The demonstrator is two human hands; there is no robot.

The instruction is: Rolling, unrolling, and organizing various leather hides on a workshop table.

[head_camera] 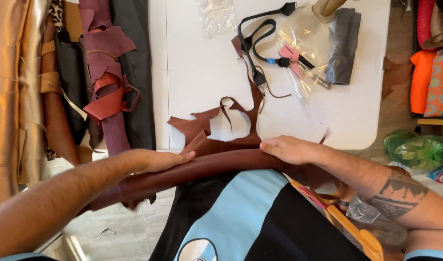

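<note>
Mostly rolled brown leather [202, 166] (ragged edge), glossy

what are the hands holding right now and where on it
Both hands press flat on a rolled brown leather piece at the table edge: the left hand on its left part, the right hand right of the middle. Neither hand's fingers close around it.

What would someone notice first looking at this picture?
Both hands, left hand and right hand, press flat on a brown leather roll at the near edge of the white table. Behind it lies a ragged brown leather scrap; black straps sit farther back, leather rolls stacked left.
</note>
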